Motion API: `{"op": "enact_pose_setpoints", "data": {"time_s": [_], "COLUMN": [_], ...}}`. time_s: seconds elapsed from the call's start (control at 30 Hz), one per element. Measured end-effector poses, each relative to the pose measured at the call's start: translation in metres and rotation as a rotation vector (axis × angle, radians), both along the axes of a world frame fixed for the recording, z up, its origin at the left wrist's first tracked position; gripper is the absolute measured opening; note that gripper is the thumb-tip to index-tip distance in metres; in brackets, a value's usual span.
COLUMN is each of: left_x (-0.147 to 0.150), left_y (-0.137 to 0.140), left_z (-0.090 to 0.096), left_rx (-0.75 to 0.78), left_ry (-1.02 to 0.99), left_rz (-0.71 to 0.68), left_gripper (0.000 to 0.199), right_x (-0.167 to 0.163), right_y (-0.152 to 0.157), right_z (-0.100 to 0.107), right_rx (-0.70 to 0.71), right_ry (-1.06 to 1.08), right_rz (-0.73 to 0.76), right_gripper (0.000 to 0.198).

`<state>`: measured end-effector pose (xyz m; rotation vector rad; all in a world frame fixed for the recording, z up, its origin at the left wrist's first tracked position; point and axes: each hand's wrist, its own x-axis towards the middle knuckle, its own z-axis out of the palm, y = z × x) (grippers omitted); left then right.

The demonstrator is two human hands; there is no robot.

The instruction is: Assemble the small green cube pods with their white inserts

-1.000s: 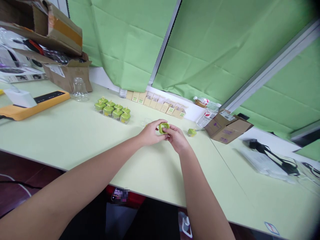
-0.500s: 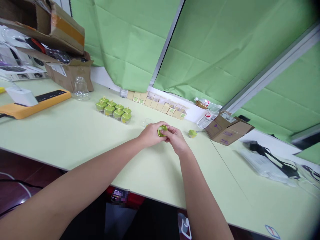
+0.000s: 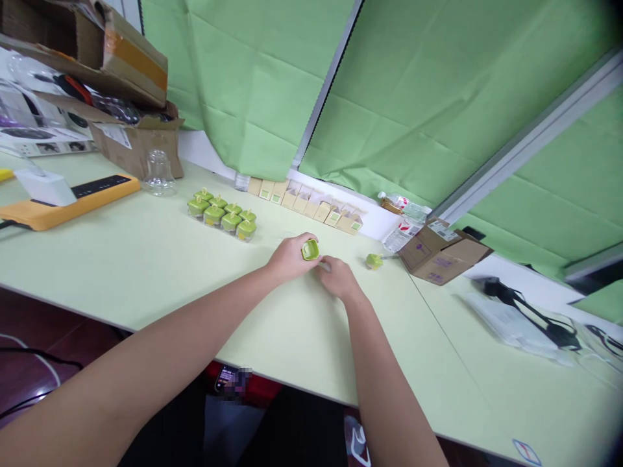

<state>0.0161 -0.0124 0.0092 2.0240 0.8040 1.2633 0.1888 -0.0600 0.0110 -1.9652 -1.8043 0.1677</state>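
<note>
My left hand [image 3: 288, 261] is closed around a small green square lid [image 3: 310, 250], its hollow inside turned up toward me. My right hand [image 3: 335, 276] is just to the right of it, fingers curled together, the fingertips close to the lid's lower right edge. Whatever those fingers hold, if anything, is hidden. A small faint clear piece [image 3: 288, 235] lies on the table behind my left hand. To the left stand several clear containers with green lids [image 3: 214, 215] in two rows. One more green-lidded container [image 3: 374, 261] sits to the right of my hands.
Small cardboard boxes [image 3: 302, 198] line the wall at the back. Plastic bottles [image 3: 403, 232] and an open carton [image 3: 440, 251] stand at the right. At the left are an orange power strip [image 3: 104, 198], a clear jar [image 3: 159, 174] and stacked cartons [image 3: 139, 146].
My right hand has drawn its thumb out of the green lid and moved slightly down. The left hand has shifted a little left with the lid, whose inside now shows more fully.
</note>
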Motion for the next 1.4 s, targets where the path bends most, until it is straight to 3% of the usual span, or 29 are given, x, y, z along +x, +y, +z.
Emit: {"op": "enact_pose_setpoints", "data": {"time_s": [0.07,0.2,0.3,0.37,0.5,0.63,0.77,1.17,1.4], "left_x": [0.0,0.0,0.0,0.0,0.0,-0.001,-0.001,-0.001,-0.004], "left_y": [0.0,0.001,0.003,0.005,0.009,0.013,0.013,0.013,0.013], "left_z": [-0.001,-0.002,-0.003,-0.005,-0.008,-0.011,-0.012,-0.012,-0.007], "left_rx": [-0.007,-0.011,-0.007,-0.012,-0.031,-0.041,-0.038,-0.016,0.103], "left_ry": [0.028,0.078,0.088,0.097,0.121,0.142,0.15,0.197,0.318], "left_rz": [0.008,0.016,0.013,0.015,0.051,0.083,0.08,0.076,0.129], "left_gripper": [0.03,0.029,0.028,0.027,0.027,0.023,0.024,0.022,0.026], "right_x": [-0.002,-0.005,-0.006,-0.008,-0.014,-0.015,-0.014,-0.022,-0.028], "right_y": [-0.001,0.001,0.003,0.003,-0.001,-0.003,-0.003,-0.008,-0.009], "right_z": [-0.002,0.002,0.008,0.013,0.024,0.029,0.029,0.029,0.027], "right_rx": [-0.064,0.012,0.139,0.187,0.155,0.128,0.127,0.113,0.106], "right_ry": [-0.058,0.052,0.348,0.632,1.139,1.344,1.346,1.063,0.969], "right_rz": [0.032,-0.07,-0.156,-0.13,-0.003,0.046,0.08,0.159,0.248], "right_gripper": [0.024,0.026,0.032,0.038,0.037,0.026,0.029,0.043,0.04]}}
